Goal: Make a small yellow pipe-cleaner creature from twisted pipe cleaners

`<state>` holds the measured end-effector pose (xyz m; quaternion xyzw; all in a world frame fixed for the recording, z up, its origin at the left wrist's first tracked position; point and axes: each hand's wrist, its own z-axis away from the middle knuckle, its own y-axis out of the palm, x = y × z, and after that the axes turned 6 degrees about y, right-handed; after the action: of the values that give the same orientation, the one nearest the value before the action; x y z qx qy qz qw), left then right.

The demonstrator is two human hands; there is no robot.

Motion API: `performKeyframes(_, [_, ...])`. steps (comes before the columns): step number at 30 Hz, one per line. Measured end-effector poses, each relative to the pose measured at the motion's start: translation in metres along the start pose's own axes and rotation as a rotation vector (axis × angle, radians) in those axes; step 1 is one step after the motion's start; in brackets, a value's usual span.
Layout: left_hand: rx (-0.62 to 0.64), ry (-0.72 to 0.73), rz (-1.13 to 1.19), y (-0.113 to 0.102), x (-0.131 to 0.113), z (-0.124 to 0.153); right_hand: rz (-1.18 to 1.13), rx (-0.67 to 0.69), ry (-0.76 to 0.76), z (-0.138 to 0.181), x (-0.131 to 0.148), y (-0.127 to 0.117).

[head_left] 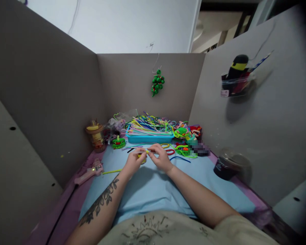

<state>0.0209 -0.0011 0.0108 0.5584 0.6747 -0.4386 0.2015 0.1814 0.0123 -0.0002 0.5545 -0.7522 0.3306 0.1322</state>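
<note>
Both hands meet over the blue cloth (148, 194), just in front of the tray. My left hand (134, 162) has its thumb and fingers pinched on a yellow pipe cleaner (142, 157), whose curved part shows below the fingers. Close beside it, my right hand (161, 159) pinches the same yellow piece at the fingertips. The fingers hide most of its shape. A lime-yellow pipe cleaner (112, 172) lies left of my left wrist. To the right of my right hand lie a red loop (171, 152) and a dark blue pipe cleaner (181, 158).
Behind the hands stands a blue tray (150, 139) heaped with pipe cleaners. A green fuzzy figure (119, 143) sits left of it; more fuzzy pieces (182, 133) lie right. A pink glue gun (90, 172) and a drink cup (97, 137) stand left, a dark tub (223, 167) right. Panels enclose three sides.
</note>
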Motion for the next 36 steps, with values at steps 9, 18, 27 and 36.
performKeyframes(9, [0.053,0.113,-0.070,-0.004,-0.005,0.002,-0.073,0.046,0.011,-0.005,0.005,-0.007])
performKeyframes(18, [0.071,0.181,-0.137,-0.005,0.000,0.002,-0.126,0.120,0.072,-0.007,0.002,-0.008])
performKeyframes(27, [0.073,0.200,-0.145,-0.007,0.002,0.000,-0.173,0.106,0.119,-0.009,0.006,-0.010])
performKeyframes(36, [0.024,0.126,-0.146,-0.007,0.007,-0.003,-0.215,0.079,0.178,-0.005,0.000,0.001])
